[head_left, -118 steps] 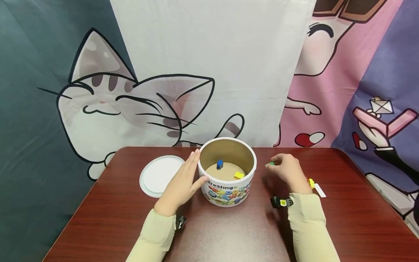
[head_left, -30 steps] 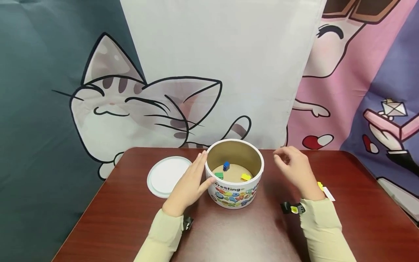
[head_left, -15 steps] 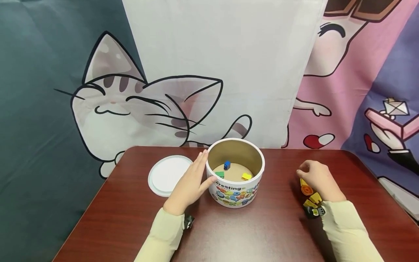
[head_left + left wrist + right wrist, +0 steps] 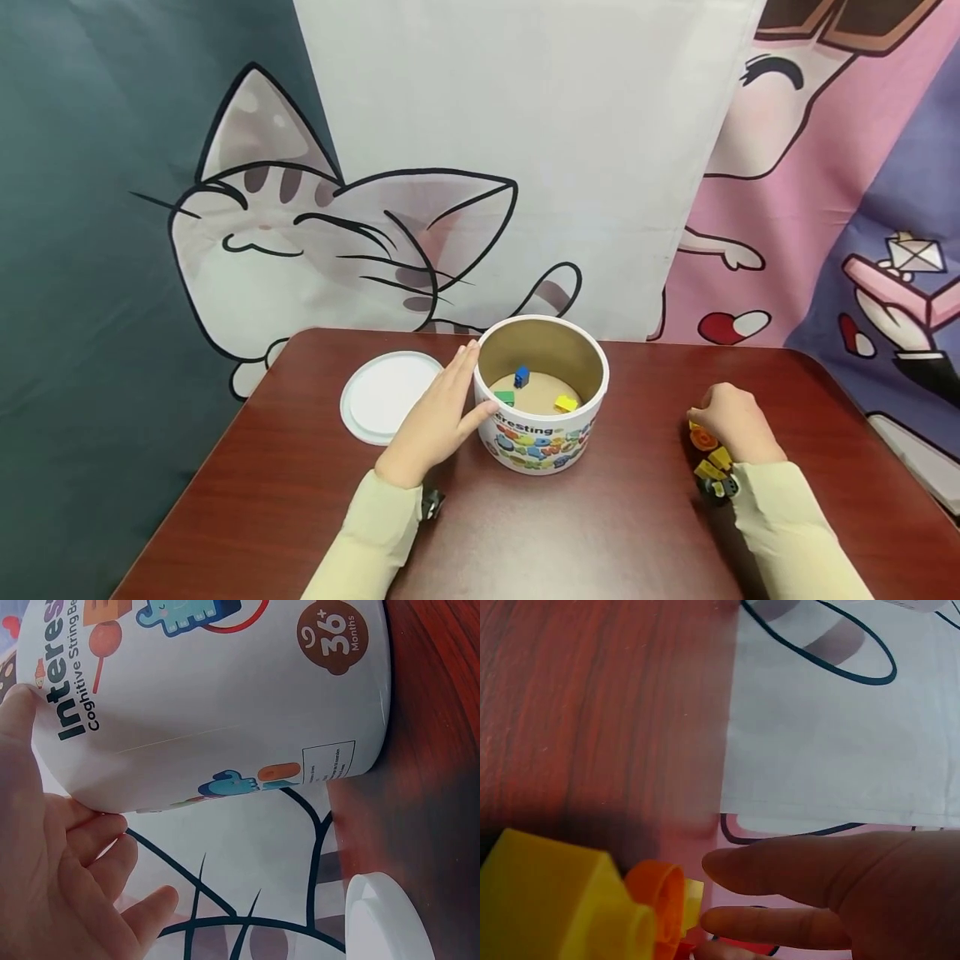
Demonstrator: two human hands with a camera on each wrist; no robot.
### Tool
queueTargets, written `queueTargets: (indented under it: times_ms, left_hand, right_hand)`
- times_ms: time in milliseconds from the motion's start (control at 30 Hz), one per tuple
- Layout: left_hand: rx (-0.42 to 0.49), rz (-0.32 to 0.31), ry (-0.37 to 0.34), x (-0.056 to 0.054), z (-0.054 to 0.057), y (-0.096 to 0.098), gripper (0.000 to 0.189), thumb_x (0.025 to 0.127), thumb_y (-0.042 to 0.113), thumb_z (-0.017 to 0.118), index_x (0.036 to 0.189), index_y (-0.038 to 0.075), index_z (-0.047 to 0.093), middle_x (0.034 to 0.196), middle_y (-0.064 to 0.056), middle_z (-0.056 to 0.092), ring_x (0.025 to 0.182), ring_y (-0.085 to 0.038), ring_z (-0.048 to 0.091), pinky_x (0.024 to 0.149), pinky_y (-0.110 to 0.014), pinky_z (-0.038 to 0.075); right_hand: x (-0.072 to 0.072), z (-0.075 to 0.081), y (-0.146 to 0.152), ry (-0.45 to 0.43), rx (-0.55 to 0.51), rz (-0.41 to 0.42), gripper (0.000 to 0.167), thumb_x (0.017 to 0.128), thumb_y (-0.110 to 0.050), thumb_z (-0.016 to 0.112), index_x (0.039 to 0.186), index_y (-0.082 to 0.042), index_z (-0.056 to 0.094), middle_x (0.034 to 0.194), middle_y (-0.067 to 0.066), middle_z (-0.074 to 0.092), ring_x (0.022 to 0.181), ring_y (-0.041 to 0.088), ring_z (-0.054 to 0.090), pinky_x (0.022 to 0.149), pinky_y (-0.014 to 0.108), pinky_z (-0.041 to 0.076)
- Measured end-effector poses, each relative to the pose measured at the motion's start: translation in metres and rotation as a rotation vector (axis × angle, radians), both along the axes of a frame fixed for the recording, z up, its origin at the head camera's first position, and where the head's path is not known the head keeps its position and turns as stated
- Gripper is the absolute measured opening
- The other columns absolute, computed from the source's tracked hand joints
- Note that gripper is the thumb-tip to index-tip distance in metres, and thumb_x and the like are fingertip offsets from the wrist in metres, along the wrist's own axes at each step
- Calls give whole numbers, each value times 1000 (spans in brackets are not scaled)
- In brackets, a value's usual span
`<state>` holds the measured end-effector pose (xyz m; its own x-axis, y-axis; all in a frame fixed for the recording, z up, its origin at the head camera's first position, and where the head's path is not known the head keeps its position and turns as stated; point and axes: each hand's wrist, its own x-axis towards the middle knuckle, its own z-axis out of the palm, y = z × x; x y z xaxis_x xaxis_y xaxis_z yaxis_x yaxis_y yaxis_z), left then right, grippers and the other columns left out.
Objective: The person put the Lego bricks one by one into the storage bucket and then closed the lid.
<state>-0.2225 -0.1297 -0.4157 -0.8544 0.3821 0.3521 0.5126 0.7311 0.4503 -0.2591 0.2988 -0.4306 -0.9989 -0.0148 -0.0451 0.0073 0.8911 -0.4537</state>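
A white round bucket (image 4: 536, 442) with colourful print stands upright in the middle of the table. On its bottom lie a blue piece (image 4: 522, 377), a green block (image 4: 504, 398) and a yellow piece (image 4: 566, 403). My left hand (image 4: 431, 417) rests against the bucket's left side, fingers extended and thumb at the rim. To the right, my right hand (image 4: 738, 423) reaches down over an orange ring-shaped piece (image 4: 702, 437) and some yellow blocks (image 4: 712, 463). In the right wrist view, a gap shows between the thumb and fingers, close to the orange piece; nothing is visibly gripped.
The white lid (image 4: 390, 396) lies flat on the dark red-brown table (image 4: 570, 542), left of the bucket and partly behind my left hand. A cartoon-printed cloth (image 4: 585, 167) hangs behind the table's back edge.
The green block went from my right hand into the bucket. My right hand has since moved right and down to the yellow and orange pieces. My left hand stays at the bucket.
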Motion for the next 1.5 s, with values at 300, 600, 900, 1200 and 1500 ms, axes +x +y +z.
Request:
queueTargets:
  times_ms: [300, 600, 900, 1200, 1500]
  left_hand:
    - [0, -8, 11, -1, -2, -2, 83, 102, 45, 59, 162, 4, 20, 167, -11, 22, 153, -29, 21, 122, -49, 24]
    - [3, -11, 19, -3, -4, -1, 83, 102, 46, 58, 162, 5, 19, 167, -11, 22, 154, -29, 21, 122, -50, 24]
    - [6, -10, 13, -3, -4, -1, 83, 102, 45, 59, 162, 5, 19, 167, -11, 23, 154, -28, 21, 122, -50, 24]
    - [-1, -7, 13, -3, -5, -2, 83, 102, 46, 58, 162, 5, 19, 167, -11, 22, 154, -29, 22, 121, -50, 24]
    - [0, -2, 10, -3, -4, -2, 83, 101, 46, 59, 162, 5, 19, 167, -10, 22, 154, -29, 21, 121, -52, 24]
  right_hand:
    - [-4, -7, -3, 26, 31, 12, 25, 84, -6, 71, 62, 0, 61, 58, 7, 55, 59, 25, 52, 55, 38, 50]
    - [-6, -7, -8, 2, 13, 4, 17, 84, -2, 69, 69, 3, 64, 63, 11, 58, 61, 26, 54, 55, 39, 52]
    - [-5, -6, -12, 4, -17, 8, 12, 84, -2, 70, 75, 6, 68, 67, 11, 62, 61, 25, 56, 57, 40, 55]
    - [1, 1, -27, 91, -117, 4, 13, 85, -3, 70, 88, 9, 68, 73, 13, 64, 60, 22, 57, 51, 34, 51]
    - [5, 18, -51, 227, -146, -4, 29, 86, -10, 75, 106, 11, 70, 98, 26, 71, 79, 34, 63, 66, 39, 52]
